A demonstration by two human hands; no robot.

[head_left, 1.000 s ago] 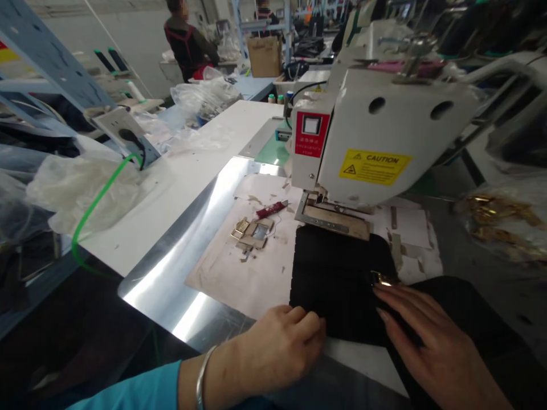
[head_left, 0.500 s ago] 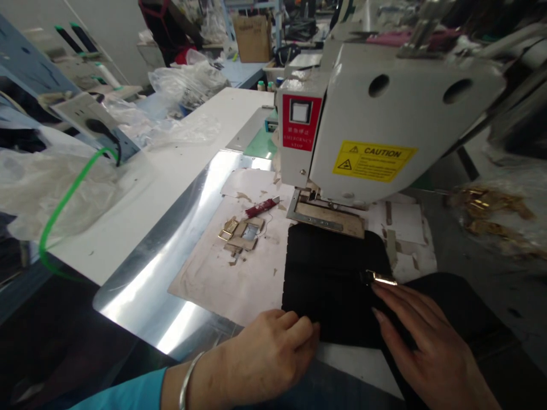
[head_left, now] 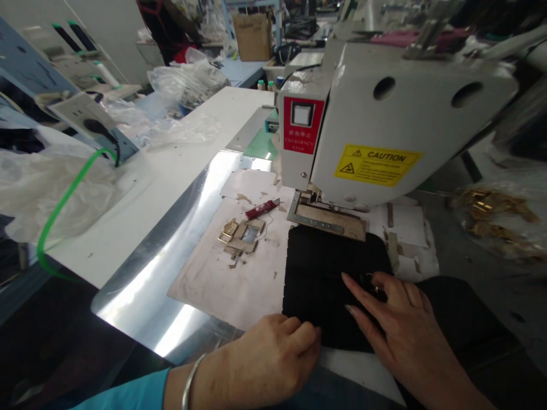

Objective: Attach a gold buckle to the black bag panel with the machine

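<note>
A flat black panel (head_left: 329, 273), leather-like, lies under the front of a sewing machine's (head_left: 397, 119) clamp frame (head_left: 329, 219). At the panel's lower left edge my left hand (head_left: 276, 353) is closed, fingers curled and pinching the edge. My right hand (head_left: 397, 319) rests on the panel's right part with fingers apart, index finger and thumb pointing left. Its other fingers cover most of a small gold buckle (head_left: 376, 288), of which only a bit shows. More black material (head_left: 465, 319) extends to the right beneath my right wrist.
Left of the panel, a red-handled cutter (head_left: 261, 209), a gold buckle piece (head_left: 228, 232) and cardboard scraps (head_left: 245, 239) lie on white paper (head_left: 205, 285). A bag of gold hardware (head_left: 496, 210) sits at right. Plastic bags (head_left: 183, 85) and a green tube (head_left: 64, 210) are at left.
My right hand has shifted left over the panel and now covers the gold buckle that showed at its fingertips. My left hand stays nearly in place.
</note>
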